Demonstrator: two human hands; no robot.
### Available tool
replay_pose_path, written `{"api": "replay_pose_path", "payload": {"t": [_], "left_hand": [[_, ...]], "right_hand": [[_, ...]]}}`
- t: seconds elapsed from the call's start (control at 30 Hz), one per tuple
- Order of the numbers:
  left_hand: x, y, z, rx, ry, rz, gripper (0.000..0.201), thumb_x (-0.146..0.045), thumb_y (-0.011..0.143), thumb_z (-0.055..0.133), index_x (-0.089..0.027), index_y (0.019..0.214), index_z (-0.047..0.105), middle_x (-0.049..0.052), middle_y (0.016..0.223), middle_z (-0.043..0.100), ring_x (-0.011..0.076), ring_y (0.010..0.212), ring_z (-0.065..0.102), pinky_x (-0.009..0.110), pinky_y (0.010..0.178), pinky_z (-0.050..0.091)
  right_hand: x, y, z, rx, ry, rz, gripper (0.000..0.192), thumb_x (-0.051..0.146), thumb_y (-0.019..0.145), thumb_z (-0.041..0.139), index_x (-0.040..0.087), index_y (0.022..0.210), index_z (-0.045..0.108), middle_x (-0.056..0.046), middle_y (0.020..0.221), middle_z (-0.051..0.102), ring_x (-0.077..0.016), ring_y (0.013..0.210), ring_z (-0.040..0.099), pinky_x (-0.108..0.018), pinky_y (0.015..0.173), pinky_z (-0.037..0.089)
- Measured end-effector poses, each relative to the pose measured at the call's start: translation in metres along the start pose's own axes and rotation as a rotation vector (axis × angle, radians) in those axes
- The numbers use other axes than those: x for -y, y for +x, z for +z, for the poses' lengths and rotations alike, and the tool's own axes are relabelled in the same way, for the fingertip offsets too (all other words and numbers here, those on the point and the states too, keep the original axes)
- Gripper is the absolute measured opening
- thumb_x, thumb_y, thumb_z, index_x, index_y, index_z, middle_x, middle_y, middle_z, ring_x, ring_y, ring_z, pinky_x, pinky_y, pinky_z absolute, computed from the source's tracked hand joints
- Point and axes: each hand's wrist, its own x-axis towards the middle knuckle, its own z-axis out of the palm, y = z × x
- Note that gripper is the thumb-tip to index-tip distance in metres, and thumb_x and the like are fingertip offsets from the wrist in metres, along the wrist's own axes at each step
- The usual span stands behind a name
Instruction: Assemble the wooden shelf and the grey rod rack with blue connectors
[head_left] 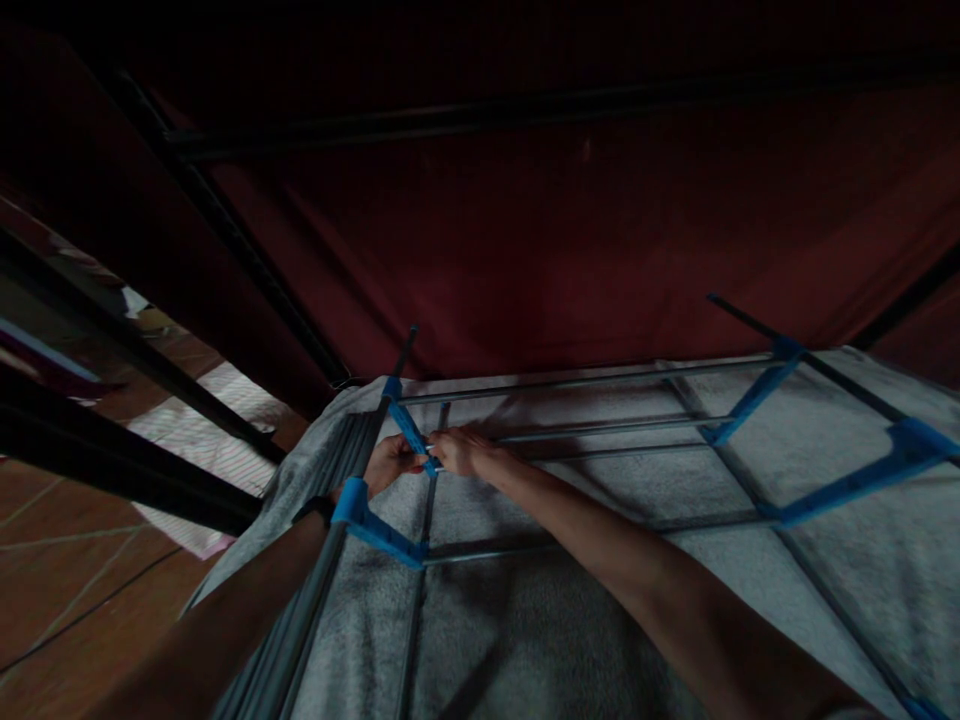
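- At the near left corner of the rack, the left hand [390, 462] and right hand [456, 450] meet, fingers closed together on a blue plastic connector [411, 430].
- That connector joins thin metal rods [577, 380] above a grey fabric sheet [540, 600].
- More blue brackets [750, 400] sit farther right.
- Dark red cloth [600, 220] hangs behind; brown floor tiles [67, 580] lie left.

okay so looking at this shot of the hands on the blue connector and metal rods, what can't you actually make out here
Head view only:
- Fingertips of left hand and right hand: curled together over the blue connector, so the grip is unclear.
- Rod end at the connector: covered by the hands.
- Upper frame: lost in darkness against the red fabric.
- Right blue connector: cut off by the edge.
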Motion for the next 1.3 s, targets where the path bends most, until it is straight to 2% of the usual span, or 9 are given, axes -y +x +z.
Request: {"api": "replay_pose_path", "payload": {"t": [0.2, 0.37, 0.6, 0.87, 1.3], "left_hand": [[0.005, 0.001, -0.001, -0.013, -0.012, 0.009, 0.043, -0.039, 0.051, 0.087, -0.018, 0.082, 0.068, 0.003, 0.077, 0.072, 0.0254, 0.081, 0.066, 0.040, 0.080, 0.052], [0.008, 0.002, -0.001, -0.033, -0.020, 0.001, 0.046, -0.040, 0.048, 0.088, -0.015, 0.081, 0.068, 0.006, 0.080, 0.073, 0.0282, 0.087, 0.067, 0.042, 0.081, 0.052], [0.011, 0.001, -0.002, -0.034, -0.049, -0.004, 0.045, -0.036, 0.053, 0.086, -0.015, 0.088, 0.068, 0.006, 0.083, 0.073, 0.0273, 0.089, 0.067, 0.042, 0.083, 0.051], [0.016, 0.003, -0.003, -0.022, -0.096, 0.017, 0.045, -0.031, 0.053, 0.089, -0.015, 0.090, 0.070, 0.006, 0.082, 0.073, 0.0227, 0.082, 0.065, 0.038, 0.081, 0.050], [0.011, -0.001, 0.002, -0.024, -0.091, 0.020, 0.045, -0.036, 0.051, 0.090, -0.015, 0.085, 0.069, 0.005, 0.077, 0.071, 0.0250, 0.082, 0.065, 0.040, 0.081, 0.050]], "right_hand": [[-0.005, 0.002, 0.011, -0.007, -0.002, -0.037, 0.030, 0.031, 0.094, 0.051, 0.019, 0.118, 0.065, -0.010, 0.112, 0.073, -0.0244, 0.098, 0.070, -0.027, 0.071, 0.049], [-0.006, 0.001, 0.020, 0.006, -0.016, -0.037, 0.028, 0.032, 0.097, 0.049, 0.020, 0.116, 0.066, -0.008, 0.111, 0.074, -0.0229, 0.098, 0.070, -0.026, 0.073, 0.051], [-0.005, -0.002, 0.013, 0.020, -0.031, -0.056, 0.030, 0.031, 0.098, 0.046, 0.019, 0.117, 0.065, -0.009, 0.120, 0.071, -0.0215, 0.107, 0.067, -0.026, 0.080, 0.050], [-0.007, -0.003, 0.014, 0.005, -0.026, -0.045, 0.030, 0.036, 0.099, 0.046, 0.020, 0.114, 0.065, -0.008, 0.114, 0.073, -0.0215, 0.101, 0.068, -0.025, 0.073, 0.048], [-0.006, -0.005, 0.012, -0.049, 0.011, -0.036, 0.028, 0.037, 0.098, 0.049, 0.020, 0.109, 0.068, -0.006, 0.106, 0.074, -0.0215, 0.094, 0.068, -0.025, 0.072, 0.045]]}}
